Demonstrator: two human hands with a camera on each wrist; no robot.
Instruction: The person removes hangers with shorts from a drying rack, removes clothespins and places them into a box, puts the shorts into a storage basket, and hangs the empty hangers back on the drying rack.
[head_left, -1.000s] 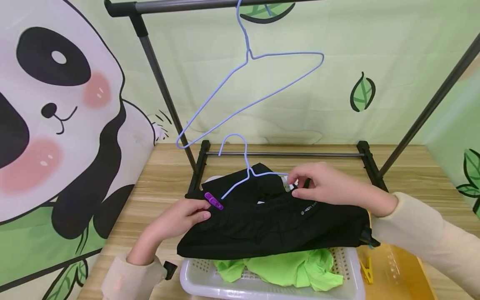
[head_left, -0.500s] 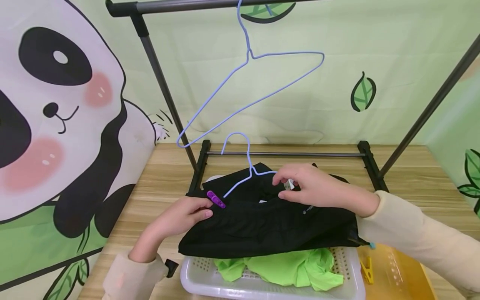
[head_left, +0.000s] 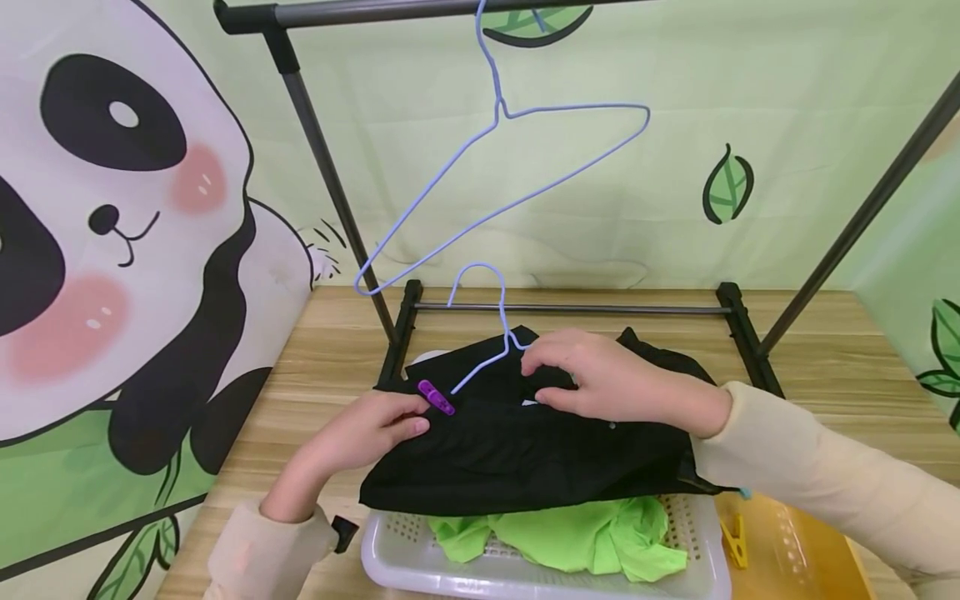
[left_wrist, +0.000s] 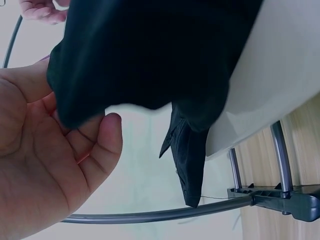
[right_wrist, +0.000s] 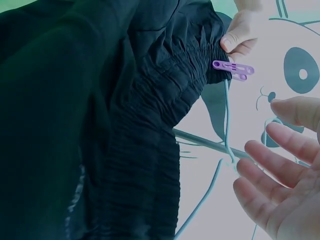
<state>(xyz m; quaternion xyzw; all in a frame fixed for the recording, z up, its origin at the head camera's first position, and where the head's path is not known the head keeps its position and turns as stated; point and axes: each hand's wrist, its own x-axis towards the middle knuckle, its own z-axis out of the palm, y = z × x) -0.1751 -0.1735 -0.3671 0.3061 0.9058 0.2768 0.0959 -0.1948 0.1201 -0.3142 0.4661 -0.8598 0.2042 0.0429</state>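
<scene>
Black elastic-waist pants [head_left: 510, 467] spread above the basket in the head view. My left hand [head_left: 367, 437] pinches their left waistband corner between thumb and fingers. Beside those fingertips, a purple clothespin [head_left: 437, 398] clips the waistband, seen also in the right wrist view [right_wrist: 232, 68]. A blue wire hanger [head_left: 502, 292] stands up out of the waist opening, its lower part hidden by the cloth. My right hand [head_left: 615, 383] hovers by the hanger's neck, thumb and fingers apart with nothing between them; its spread fingers show in the right wrist view.
A second blue hanger [head_left: 498, 117] hangs from the dark rack's top rail [head_left: 375, 12]. Under the pants stands a white basket [head_left: 375, 554] with bright green cloth [head_left: 570, 542]. An orange tray [head_left: 802, 542] and a yellow clothespin [head_left: 737, 542] lie to its right.
My right hand has moved left from the hanger's right arm to near its neck. The hanger and pants have shifted slightly right, my left hand still pinching the corner.
</scene>
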